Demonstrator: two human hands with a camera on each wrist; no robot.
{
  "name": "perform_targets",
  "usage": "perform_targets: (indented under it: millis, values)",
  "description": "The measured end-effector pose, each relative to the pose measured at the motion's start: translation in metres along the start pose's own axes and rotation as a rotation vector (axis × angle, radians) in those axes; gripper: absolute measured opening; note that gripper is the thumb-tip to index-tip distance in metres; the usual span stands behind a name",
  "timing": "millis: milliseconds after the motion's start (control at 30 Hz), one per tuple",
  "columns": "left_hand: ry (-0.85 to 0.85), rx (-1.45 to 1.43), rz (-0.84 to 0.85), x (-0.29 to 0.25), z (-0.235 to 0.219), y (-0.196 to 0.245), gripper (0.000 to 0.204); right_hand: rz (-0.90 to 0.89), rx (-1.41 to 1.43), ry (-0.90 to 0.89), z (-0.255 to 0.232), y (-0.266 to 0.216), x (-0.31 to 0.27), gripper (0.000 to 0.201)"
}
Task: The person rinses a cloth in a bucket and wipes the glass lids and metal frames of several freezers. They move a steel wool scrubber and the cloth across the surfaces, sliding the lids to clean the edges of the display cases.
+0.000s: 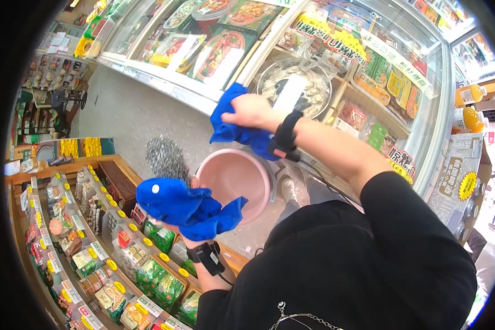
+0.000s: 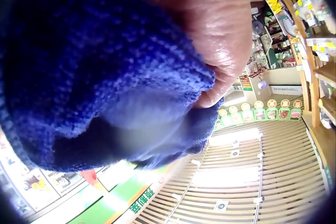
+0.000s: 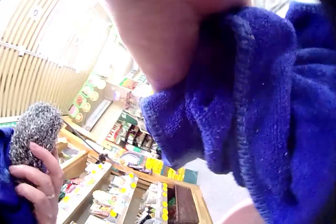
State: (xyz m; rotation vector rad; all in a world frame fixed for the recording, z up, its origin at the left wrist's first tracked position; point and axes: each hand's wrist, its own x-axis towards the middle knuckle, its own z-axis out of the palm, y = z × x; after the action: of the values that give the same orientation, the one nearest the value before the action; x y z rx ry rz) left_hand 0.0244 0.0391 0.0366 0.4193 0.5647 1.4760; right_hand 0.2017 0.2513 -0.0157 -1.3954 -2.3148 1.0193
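The setting was a shop aisle: a glass-fronted freezer case (image 1: 335, 66) stood on the far right, and a wooden shelf (image 1: 93, 242) of packaged snacks ran along the near left, with grey floor (image 1: 126, 115) between them. A pink basin (image 1: 236, 181) was held near the centre of the aisle, tilted with its inside facing the camera. The right hand (image 1: 250, 113) gripped a blue cloth (image 1: 231, 129) just above the basin's far rim. A second blue cloth (image 1: 187, 206) was draped over the left hand (image 3: 37, 182), at the basin's near left edge. That hand's fingers also curled round a steel scourer (image 1: 166, 157).
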Motion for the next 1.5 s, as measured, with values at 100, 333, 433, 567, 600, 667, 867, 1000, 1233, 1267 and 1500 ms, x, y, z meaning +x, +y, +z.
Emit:
perform_targets:
  millis: [100, 333, 433, 567, 600, 667, 867, 1000, 1233, 1267, 1500]
  values:
    - [-0.114, -0.058, -0.089, 0.006, 0.003, 0.003, 0.059, -0.085, 0.212, -0.131, 0.011, -0.036, -0.011, 0.048]
    - [-0.450, -0.110, -0.362, 0.046, 0.033, 0.018, 0.041, -0.078, 0.361, 0.166, -0.031, -0.014, -0.100, 0.043]
    - [-0.535, -0.158, -0.462, 0.079, -0.025, 0.017, 0.045, 0.199, 0.278, 0.366, -0.097, 0.014, -0.185, 0.047]
    - [-0.525, -0.088, -0.465, 0.073, 0.047, -0.001, 0.048, 0.596, 0.222, 0.814, -0.144, 0.056, -0.298, 0.045]
    - [-0.483, -0.070, -0.479, 0.077, 0.055, -0.004, 0.049, 0.791, -0.027, 0.818, -0.151, 0.066, -0.319, 0.045]
    - [-0.958, -0.224, -0.575, 0.101, 0.057, -0.016, 0.048, 0.962, -0.271, 0.819, -0.144, 0.105, -0.351, 0.045]
    - [-0.168, 0.357, -0.426, 0.076, 0.036, -0.024, 0.049, 1.105, -0.749, 0.664, -0.086, 0.196, -0.339, 0.068]
    - [-0.295, 0.013, -0.393, 0.087, 0.035, -0.038, 0.046, 1.156, -0.344, 0.718, -0.156, 0.248, -0.285, 0.070]
    - [-0.147, 0.070, -0.387, 0.113, 0.031, -0.038, 0.050, 1.673, 0.080, 0.928, -0.288, 0.384, -0.208, 0.081]
    - [-0.349, -0.007, -0.383, 0.119, 0.026, -0.040, 0.050, 1.687, 0.075, 0.944, -0.300, 0.390, -0.198, 0.085]
    - [-0.408, -0.296, -0.657, 0.133, 0.009, -0.041, 0.054, 1.233, -0.228, 0.737, -0.314, 0.355, -0.082, 0.043]
